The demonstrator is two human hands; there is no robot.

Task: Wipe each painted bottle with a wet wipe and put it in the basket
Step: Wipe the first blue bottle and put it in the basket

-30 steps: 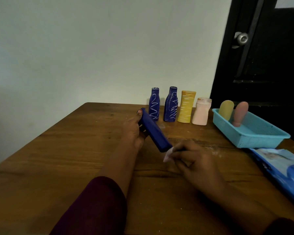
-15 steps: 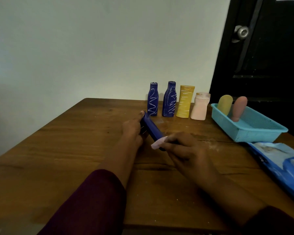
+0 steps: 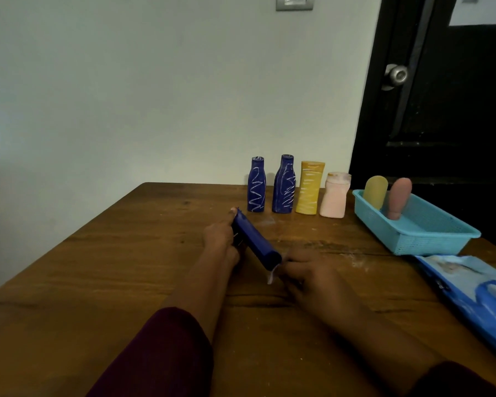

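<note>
My left hand [image 3: 219, 236] held a blue bottle [image 3: 255, 243] near its far end. My fingers curled round it and one finger lay straight along it up to the tip. The bottle was tilted, with its far end up at eleven o'clock and its flat end down at five o'clock, over the middle of the wooden table [image 3: 98, 282].

My right hand [image 3: 307, 275] was curled up at the flat end. It pinched a small white wipe [image 3: 271, 277] against the bottle. Only a little bit of the wipe showed.

At twelve o'clock from my hands, four bottles stood in a row by the wall: a thin blue one [image 3: 256, 186], a fat blue one [image 3: 284, 186], a yellow one [image 3: 309, 187] and a light pink one [image 3: 334, 197].

At two o'clock sat the basket [image 3: 430, 239]. A green bottle [image 3: 375, 191] and a pink bottle [image 3: 398, 197] leaned in its far corner. At four o'clock lay the blue pack of wipes [image 3: 476, 293], just beside the basket.
</note>
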